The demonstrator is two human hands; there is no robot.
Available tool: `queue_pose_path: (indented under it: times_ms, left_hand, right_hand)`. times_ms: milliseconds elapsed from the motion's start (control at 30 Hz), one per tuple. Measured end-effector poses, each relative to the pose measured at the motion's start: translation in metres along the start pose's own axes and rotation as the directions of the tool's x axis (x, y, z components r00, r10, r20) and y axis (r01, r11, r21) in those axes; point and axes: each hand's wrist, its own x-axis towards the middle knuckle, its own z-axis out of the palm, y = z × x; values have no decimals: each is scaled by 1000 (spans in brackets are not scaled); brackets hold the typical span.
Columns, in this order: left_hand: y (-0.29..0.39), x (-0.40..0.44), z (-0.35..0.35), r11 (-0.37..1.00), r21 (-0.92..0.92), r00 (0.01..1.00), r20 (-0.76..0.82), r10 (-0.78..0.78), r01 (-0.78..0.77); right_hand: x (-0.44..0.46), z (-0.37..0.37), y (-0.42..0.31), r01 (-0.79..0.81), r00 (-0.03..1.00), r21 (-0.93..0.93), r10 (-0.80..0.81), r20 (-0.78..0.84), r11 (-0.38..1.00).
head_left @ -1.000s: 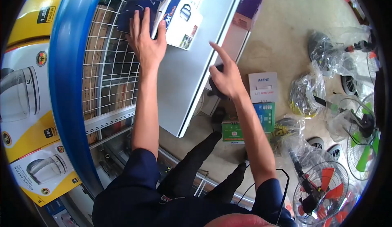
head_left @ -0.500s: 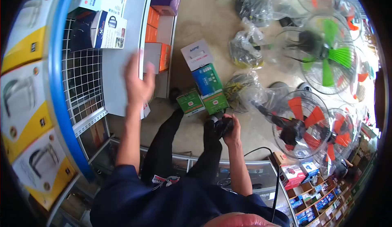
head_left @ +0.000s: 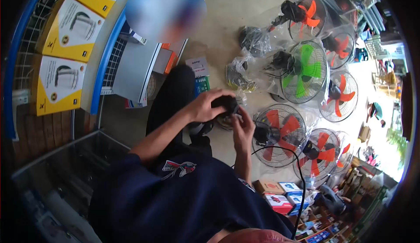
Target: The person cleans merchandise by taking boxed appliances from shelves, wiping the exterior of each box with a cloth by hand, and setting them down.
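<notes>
A small black object [head_left: 228, 104], too dark to identify, is held between both hands in front of my body. My left hand [head_left: 204, 106] curls round its left side, thumb and fingers closed on it. From the right and just below, my right hand [head_left: 242, 127] pinches its edge with the fingertips. Beneath the hands is a dark shoe [head_left: 199, 129]. A white MPE box [head_left: 197, 66] stands on the floor beyond them, with a green box [head_left: 202, 84] close by.
Plastic-wrapped fans, including a green-bladed fan [head_left: 305, 71] and a red-bladed fan [head_left: 282, 133], stand on the right. Yellow and white kettle boxes [head_left: 61, 85] line the left shelf. A grey shelf [head_left: 133, 70] juts out nearby. Small boxes [head_left: 278, 202] lie lower right.
My left hand has come away from the shelf, where it earlier touched a kettle box, and joined my right hand at the black object. The view has swung right, and one leg is raised.
</notes>
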Motion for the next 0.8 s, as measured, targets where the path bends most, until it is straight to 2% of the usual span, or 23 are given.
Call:
queue_pose_path:
  times_ms: [67,133,167,200,233,300,333,400,433,467,533,600,667,700,733,800]
  left_hand:
    - [7,15,-12,998,-6,997,-47,61,-61]
    - [17,32,-31,998,-46,995,-87,-42,38]
    - [10,41,-39,992,-100,995,-63,-82,75]
    - [2,53,-46,981,-156,992,-35,-122,115]
    - [2,67,-56,980,-157,990,-56,-129,119]
    - [1,103,-76,963,-249,994,8,-107,106]
    - [-6,126,-84,919,-368,990,37,-136,140]
    - [-21,177,-106,925,-360,993,33,-117,121]
    - [-33,209,-117,878,-455,989,57,-139,150]
    - [-45,242,-126,821,-560,993,24,-119,112]
    - [-70,312,-157,808,-577,993,62,-99,116]
    - [-89,383,-180,775,-622,994,71,-85,111]
    - [-93,436,-217,908,-379,984,94,-152,177]
    - [-99,455,-234,976,-199,996,-4,-90,88]
    - [-101,468,-256,976,-194,995,-15,-99,94]
    - [-102,477,-299,957,18,953,-100,-286,290]
  right_hand:
    - [24,-17,-20,3,999,-113,-9,-44,994]
    - [52,-20,-39,88,996,-57,-89,-17,995]
    - [68,-20,-46,98,995,-138,-100,-6,986]
    - [87,-25,-47,166,984,-128,-156,84,978]
    - [103,-20,-53,102,990,-72,-95,102,992]
    - [141,-12,-66,8,988,-11,-6,152,1000]
    - [164,-9,-73,-14,984,-5,14,179,1000]
    - [215,-2,-79,49,978,-6,-46,204,999]
    - [246,4,-89,14,981,17,-17,194,1000]
    - [281,11,-101,-12,982,49,2,190,999]
    - [360,15,-117,-143,957,194,85,279,971]
    - [441,26,-134,-298,936,356,199,289,886]
    - [513,39,-148,-385,904,372,264,336,844]
    - [542,42,-152,-330,897,274,209,389,903]
    - [574,52,-158,-243,880,184,137,454,952]
    - [612,80,-190,-146,885,145,64,461,979]
